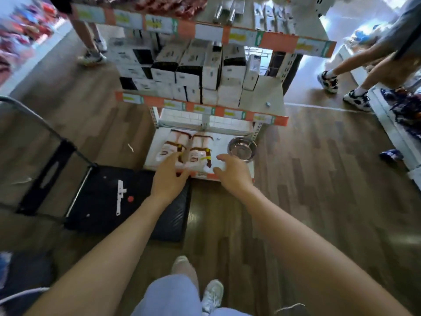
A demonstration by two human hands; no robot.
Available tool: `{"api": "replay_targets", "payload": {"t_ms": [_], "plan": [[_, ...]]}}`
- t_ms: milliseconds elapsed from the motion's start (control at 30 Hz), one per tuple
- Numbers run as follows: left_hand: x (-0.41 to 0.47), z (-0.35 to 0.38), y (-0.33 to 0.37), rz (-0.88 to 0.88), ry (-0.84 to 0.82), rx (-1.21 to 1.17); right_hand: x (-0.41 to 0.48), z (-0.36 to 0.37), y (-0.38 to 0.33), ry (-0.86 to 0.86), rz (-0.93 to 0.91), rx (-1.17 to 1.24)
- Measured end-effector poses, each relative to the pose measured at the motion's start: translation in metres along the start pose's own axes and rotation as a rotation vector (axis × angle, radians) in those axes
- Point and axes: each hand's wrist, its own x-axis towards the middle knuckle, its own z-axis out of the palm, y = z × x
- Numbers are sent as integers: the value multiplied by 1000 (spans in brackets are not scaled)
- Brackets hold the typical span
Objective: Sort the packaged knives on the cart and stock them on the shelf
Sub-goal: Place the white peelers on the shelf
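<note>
**White card, brown handles: packaged knives [200,145] low on the rack**

We judge these packs light and flat. The card backing is probably stiff enough to lift by one edge, but likely to bend if pinched in the middle. Any clear film over the blade would be slick, so we would take hold along the long sides, near the handle end, where most of the weight probably sits. Two packs lie side by side on the bottom shelf [219,144].

Our left hand [169,176] reaches over the near end of the left pack, fingers straight and a little spread, gripping nothing. Through the blur we cannot tell whether the fingertips touch the card. Our right hand [232,173] hangs just beside the right pack, over the front edge of the shelf. Its fingers are loosely curved, the thumb apart, and it is empty too.

Just beyond the right hand a metal bowl [242,148] stands on the same board, near the packs but apart from them. Above, the middle shelf [262,92] is packed with black and white boxes [189,71]. To our left the cart [102,213] sits on the wood floor [319,167] close to the rack's corner. Its black deck carries a small white piece [120,197] and a red dot [130,198]; what they are we cannot tell.
</note>
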Motion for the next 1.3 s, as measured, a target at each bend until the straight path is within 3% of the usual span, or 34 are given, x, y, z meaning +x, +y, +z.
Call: {"api": "replay_targets", "payload": {"t_ms": [333, 733, 1033, 1300], "plan": [[-14, -69, -111, -216, -40, -6, -21, 85, -68, -100, -12, -26], [61, -151, -324, -275, -220, 196, 44, 284, -140, -184, 153, -90], [131, -43, -491, -284, -306, 349, 143, 462, -89, -277, 128, -232], [196, 89, -650, -479, -185, 319, 220, 621, 23, -288, 169, -187]]}}
